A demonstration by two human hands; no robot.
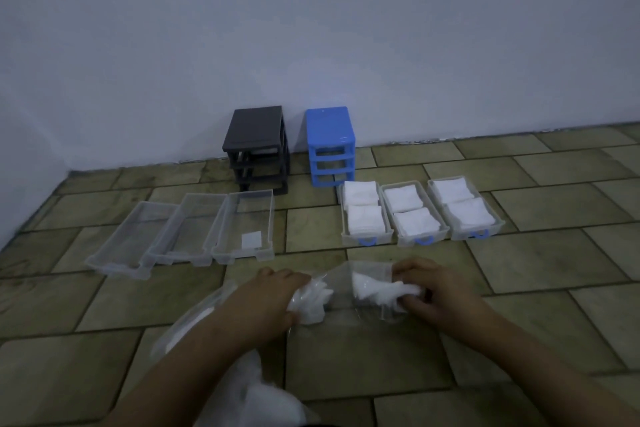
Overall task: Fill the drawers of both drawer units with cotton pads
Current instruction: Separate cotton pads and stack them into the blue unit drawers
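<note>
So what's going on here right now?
A person sits on the tiled floor, left hand and right hand both gripping a clear plastic bag of white cotton pads. Three blue-handled drawers are filled; three clear drawers hold almost nothing. The black frame and blue frame stand by the wall.

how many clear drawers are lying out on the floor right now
6. Three with blue handles, packed with cotton pads, sit before the blue unit. Three lie before the black unit.
</note>
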